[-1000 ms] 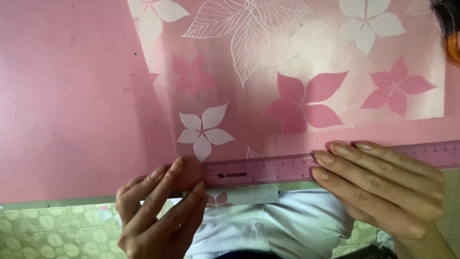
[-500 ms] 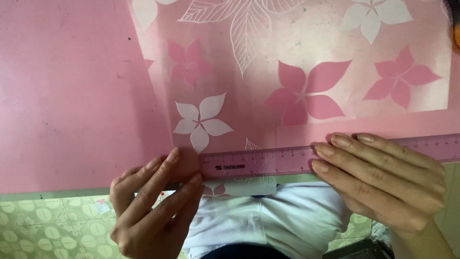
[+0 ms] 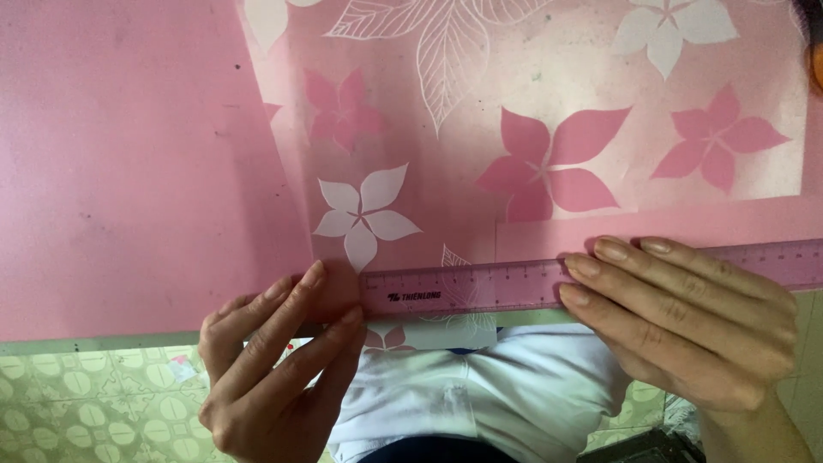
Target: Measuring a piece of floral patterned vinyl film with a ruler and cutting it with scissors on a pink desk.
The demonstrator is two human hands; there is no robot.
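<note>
Translucent pink ruler [image 3: 480, 290] flat along table edge — over flower-patterned pink paper [image 3: 514, 129], lying flat

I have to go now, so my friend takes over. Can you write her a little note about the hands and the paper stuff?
Left hand: fingertips pinch the near edge of the flowered pink sheet, at the ruler's left end.
Right hand: flat, pressing the translucent pink ruler down.
The ruler lies along the sheet's near edge, at the edge of the pink table.
Done: ruler lined up. No fold or cut shows along it yet.

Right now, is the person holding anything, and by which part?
The right hand presses flat on the pink ruler toward its right part. The left hand pinches the flowered paper at its near edge, beside the ruler's left end.
</note>
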